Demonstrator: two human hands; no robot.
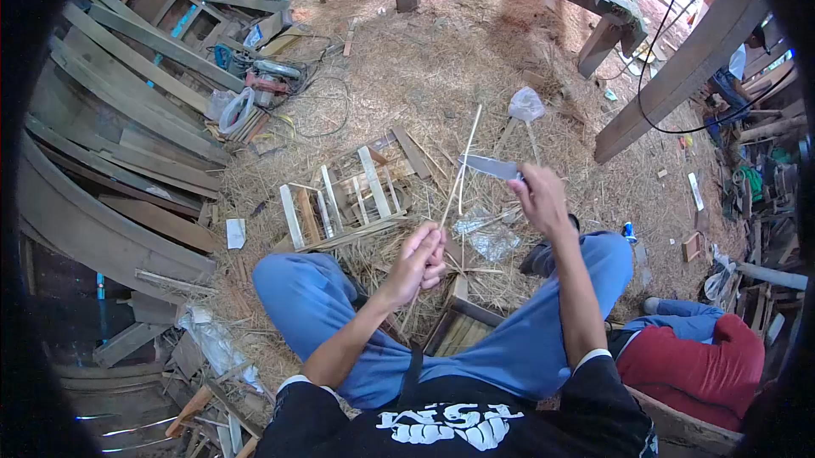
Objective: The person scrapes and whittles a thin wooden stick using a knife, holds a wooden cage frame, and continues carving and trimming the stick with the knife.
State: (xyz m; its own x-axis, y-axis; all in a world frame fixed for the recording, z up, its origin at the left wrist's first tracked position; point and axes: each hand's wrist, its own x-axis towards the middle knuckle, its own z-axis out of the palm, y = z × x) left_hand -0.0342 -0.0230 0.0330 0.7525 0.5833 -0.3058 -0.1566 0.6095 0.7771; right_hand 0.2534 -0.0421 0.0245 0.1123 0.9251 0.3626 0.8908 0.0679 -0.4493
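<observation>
My left hand (pixel 418 259) is closed around the lower part of a thin pale wooden strip (pixel 454 191), which slants up and away from me. In my right hand (pixel 543 197) is a knife (pixel 490 167), its broad blade pointing left. The blade lies against the strip at about its middle, and a thin sliver (pixel 461 199) hangs down beside that spot. Below my hands, between my knees, sits a wooden box or frame (pixel 463 322) with slats in it.
Wooden slatted frames (pixel 371 182) lie ahead-left on the shaving-covered ground. Power tools (pixel 270 83) with cables rest farther left, near stacked planks (pixel 127 127). A clear plastic bag (pixel 492 240) lies ahead. A wooden post (pixel 679 67) rises at right. A person in red (pixel 696 365) is close on my right.
</observation>
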